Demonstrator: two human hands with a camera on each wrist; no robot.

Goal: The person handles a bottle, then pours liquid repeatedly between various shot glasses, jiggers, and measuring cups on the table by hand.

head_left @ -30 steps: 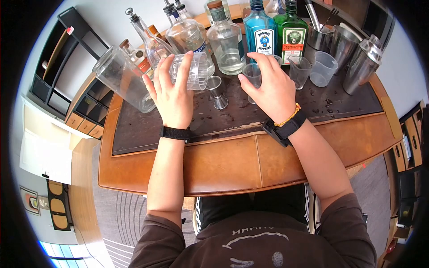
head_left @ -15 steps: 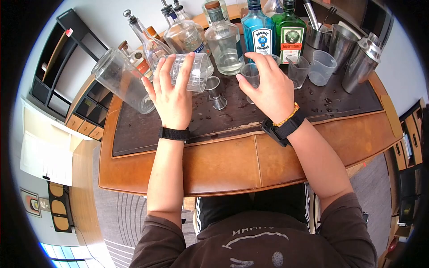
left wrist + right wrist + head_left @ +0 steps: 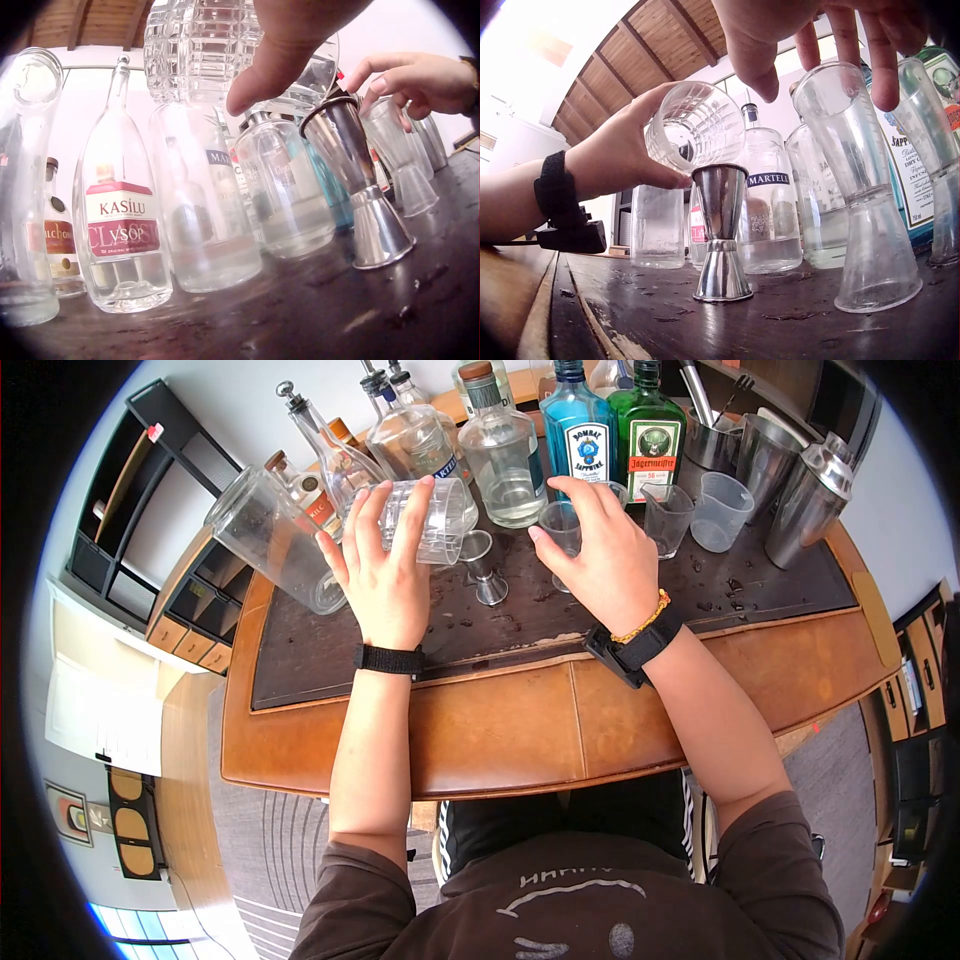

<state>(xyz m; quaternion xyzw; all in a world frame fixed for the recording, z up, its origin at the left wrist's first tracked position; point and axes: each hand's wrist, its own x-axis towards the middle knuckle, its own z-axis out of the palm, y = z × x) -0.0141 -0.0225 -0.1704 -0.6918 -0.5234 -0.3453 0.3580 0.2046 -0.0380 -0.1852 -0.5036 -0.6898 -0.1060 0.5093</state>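
Observation:
My left hand [image 3: 385,570] grips a clear cut-glass tumbler [image 3: 435,520], its fingers over the top and thumb underneath. The tumbler lies tipped on its side, its mouth turned to the right. In the right wrist view its lower rim is right by the top of a steel double-ended jigger [image 3: 721,210], which stands upright on the dark table top. Further right, my right hand [image 3: 608,555] hovers with loosely bent fingers spread around the top of a clear double-ended measuring cup [image 3: 870,240]. A gap shows between its thumb and that cup's rim.
Behind stands a row of bottles, among them a blue bottle [image 3: 582,445] and a green one [image 3: 650,440]. A tall clear glass vessel [image 3: 275,540] is at the left. Clear cups [image 3: 722,515] and a steel shaker [image 3: 810,510] stand right. Water drops [image 3: 735,586] dot the table.
The whole head view has shifted very slightly. Both hands, the tumbler and the jigger keep their places.

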